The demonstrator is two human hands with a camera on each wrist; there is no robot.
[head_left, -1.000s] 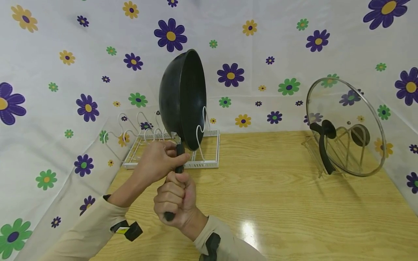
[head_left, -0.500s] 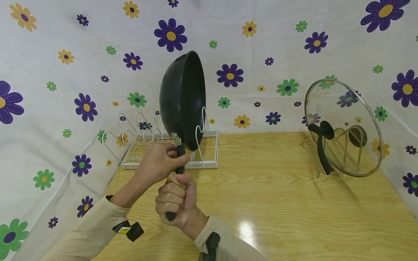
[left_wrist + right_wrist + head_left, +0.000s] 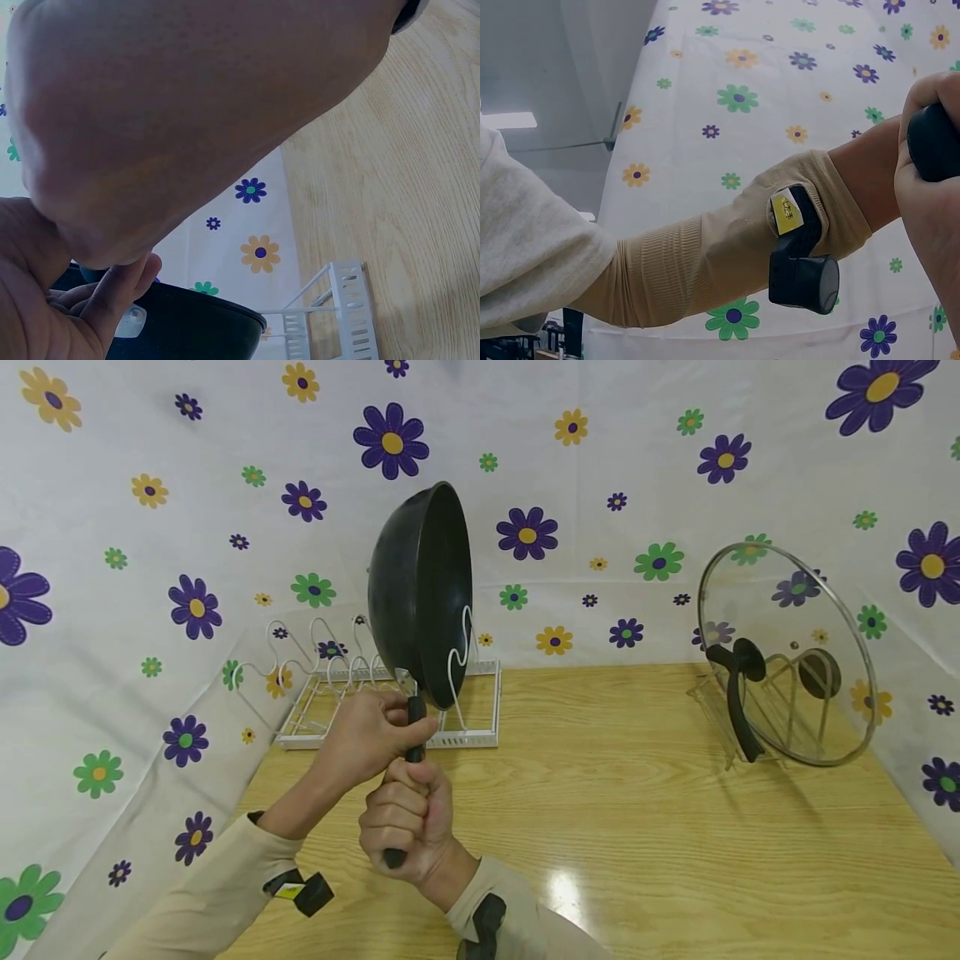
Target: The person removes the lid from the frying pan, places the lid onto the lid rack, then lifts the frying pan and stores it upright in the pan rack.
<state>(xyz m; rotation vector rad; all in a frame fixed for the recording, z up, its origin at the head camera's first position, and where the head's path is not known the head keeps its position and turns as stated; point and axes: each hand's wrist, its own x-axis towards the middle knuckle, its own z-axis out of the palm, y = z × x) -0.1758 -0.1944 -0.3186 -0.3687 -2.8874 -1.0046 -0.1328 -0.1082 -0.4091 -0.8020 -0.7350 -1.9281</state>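
A black wok (image 3: 393,585) stands on its edge at the white wire rack (image 3: 461,739), its hollow side facing right and its handle toward me. My right hand (image 3: 405,818) grips the lower handle in a fist, with the black handle end (image 3: 936,142) poking out below. Just above it, my left hand (image 3: 367,735) pinches the handle between thumb and fingers, near the metal bracket (image 3: 406,681). In the left wrist view the wok's dark side (image 3: 195,330) shows beyond the fingers. A rack loop (image 3: 459,668) passes in front of the wok's right side.
On the right, a glass lid (image 3: 787,652) with a black handle (image 3: 742,710) leans upright in a small wire stand (image 3: 708,706). Several more rack loops (image 3: 277,643) stand left of the wok. A flowered cloth (image 3: 585,468) hangs behind the wooden table (image 3: 600,793).
The wok has sunk slightly and its top has moved a little lower against the cloth. Both hands keep their hold on the handle. The view has shifted slightly.
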